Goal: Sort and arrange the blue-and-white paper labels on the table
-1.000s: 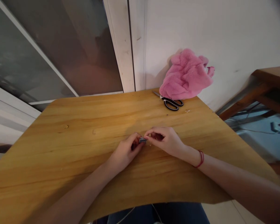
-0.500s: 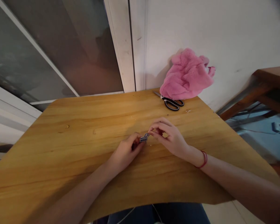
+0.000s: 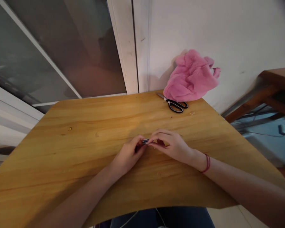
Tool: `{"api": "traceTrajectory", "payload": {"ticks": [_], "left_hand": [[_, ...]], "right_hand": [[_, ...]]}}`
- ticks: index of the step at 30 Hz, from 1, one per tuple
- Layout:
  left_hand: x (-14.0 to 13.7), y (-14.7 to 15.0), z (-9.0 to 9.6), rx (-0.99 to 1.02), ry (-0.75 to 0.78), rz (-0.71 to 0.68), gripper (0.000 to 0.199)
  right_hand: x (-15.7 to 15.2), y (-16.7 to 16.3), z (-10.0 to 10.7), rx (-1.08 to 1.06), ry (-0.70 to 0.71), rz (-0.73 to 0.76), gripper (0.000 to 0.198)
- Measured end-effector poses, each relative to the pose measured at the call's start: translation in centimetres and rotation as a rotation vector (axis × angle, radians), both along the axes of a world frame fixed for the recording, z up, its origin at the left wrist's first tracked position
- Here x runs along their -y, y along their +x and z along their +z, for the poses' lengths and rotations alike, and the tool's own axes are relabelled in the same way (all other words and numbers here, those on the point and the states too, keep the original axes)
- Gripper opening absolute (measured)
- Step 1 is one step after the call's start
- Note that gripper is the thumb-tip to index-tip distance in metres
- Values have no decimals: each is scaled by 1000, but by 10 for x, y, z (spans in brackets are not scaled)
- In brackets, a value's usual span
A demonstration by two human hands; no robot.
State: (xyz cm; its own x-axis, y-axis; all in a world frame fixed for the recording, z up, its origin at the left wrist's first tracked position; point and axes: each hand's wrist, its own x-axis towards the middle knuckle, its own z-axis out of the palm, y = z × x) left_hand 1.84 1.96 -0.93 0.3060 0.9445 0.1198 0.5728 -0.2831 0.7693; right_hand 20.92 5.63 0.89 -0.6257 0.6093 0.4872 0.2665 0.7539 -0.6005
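A small, narrow, grey-and-dark striped piece (image 3: 145, 141) sits between my two hands, low over the wooden table (image 3: 104, 117). My left hand (image 3: 130, 152) is closed, thumb and curled fingers pinching the left end of this piece. From the other side, my right hand (image 3: 172, 145) has its thumb and fingertips pressed together at the right end. Fingertips cover much of the striped piece, so its exact kind cannot be made out. A red cord bracelet circles my right wrist.
Black-handled scissors (image 3: 177, 105) lie at the table's back right, against a pink fluffy cloth (image 3: 191, 76) that leans on the white wall. Tiny scraps (image 3: 69, 128) dot the tabletop. A sliding glass door (image 3: 92, 50) stands behind, and another wooden table (image 3: 273, 82) is at right.
My right hand has moved slightly left and down, closer to my left hand. The part of the striped piece that stuck up is now lower and more covered by fingers.
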Motion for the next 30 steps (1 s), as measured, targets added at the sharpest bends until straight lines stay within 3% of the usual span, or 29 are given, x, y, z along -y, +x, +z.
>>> {"api": "traceTrajectory", "payload": {"ticks": [6,13,20,30], "left_hand": [[1,0,0,2,-21,5,7],[2,0,1,-4,-48,31,13],[2,0,0,-13,-38,43,15],[3,1,0,-46,2,36,13]], "right_hand": [[1,5,5,-42,107,40,12],[2,7,11,-152,123,-82,16],[0,6,11,-102,90,-81,15],[-2,8,8,-25,210,-42,16]]}}
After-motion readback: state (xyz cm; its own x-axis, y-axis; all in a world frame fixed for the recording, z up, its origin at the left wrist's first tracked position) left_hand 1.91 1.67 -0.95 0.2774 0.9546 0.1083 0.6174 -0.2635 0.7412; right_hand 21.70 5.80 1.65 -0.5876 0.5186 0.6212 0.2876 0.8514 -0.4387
